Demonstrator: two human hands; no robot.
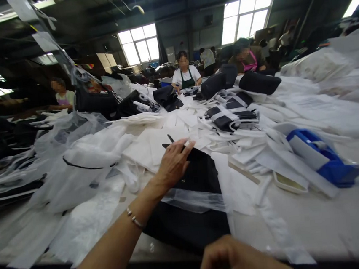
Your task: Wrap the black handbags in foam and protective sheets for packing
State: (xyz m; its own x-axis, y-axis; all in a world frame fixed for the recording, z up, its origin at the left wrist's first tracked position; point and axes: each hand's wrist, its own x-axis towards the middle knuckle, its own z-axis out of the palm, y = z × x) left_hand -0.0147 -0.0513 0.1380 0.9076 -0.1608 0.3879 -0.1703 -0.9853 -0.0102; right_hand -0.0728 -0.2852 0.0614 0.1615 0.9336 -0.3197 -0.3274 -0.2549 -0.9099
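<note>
A black bag (202,170) lies flat before me at the table's near edge, a strip of clear plastic film (195,199) across its middle. My left hand (175,162) rests on the bag's upper left part, fingers stretched out, with a dark strap end poking out just beyond them. My right hand (231,258) is at the bottom of the view, by the bag's near right corner. Its fingers are curled in, and what they hold, if anything, is hidden. White sheets (224,181) lie under and beside the bag.
A blue tape dispenser (326,156) stands to the right, near a small shallow tray (290,183). Clear plastic bags (86,152) heap up on the left. Farther back lie a wrapped black bundle (231,113) and several black bags (259,83). Co-workers are across the table.
</note>
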